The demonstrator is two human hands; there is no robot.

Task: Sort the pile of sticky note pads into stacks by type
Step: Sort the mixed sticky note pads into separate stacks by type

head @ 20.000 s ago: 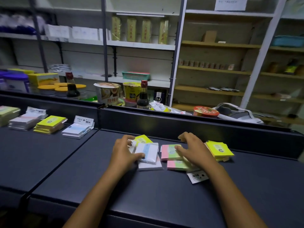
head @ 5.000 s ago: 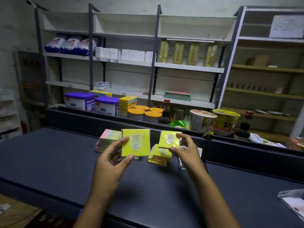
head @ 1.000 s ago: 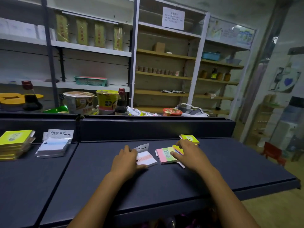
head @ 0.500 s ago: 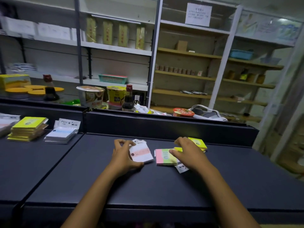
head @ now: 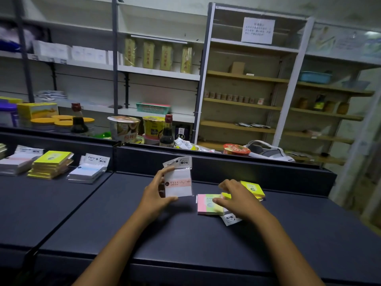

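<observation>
My left hand [head: 155,194] holds a white pad with a pink stripe [head: 179,183] in a clear packet, lifted upright above the dark counter [head: 185,240]. My right hand [head: 237,200] rests with spread fingers on a pink-and-green pad [head: 207,204]. A white pad [head: 229,219] pokes out from under that hand. Behind it lie yellow pads [head: 253,188]. At the left stand sorted stacks: white pads with a blue stripe [head: 87,172], yellow pads [head: 51,164] and white pads with a pink stripe [head: 16,163].
A raised dark ledge [head: 226,168] runs behind the counter. Beyond it stand sauce bottles [head: 166,132], instant noodle cups [head: 123,127] and tins. Shelving [head: 243,100] fills the back wall. A seam [head: 68,213] splits the counter into two surfaces.
My left hand has lifted the pink-striped white pad off the counter and tipped it upright. My right hand stays on the pink-and-green pad.
</observation>
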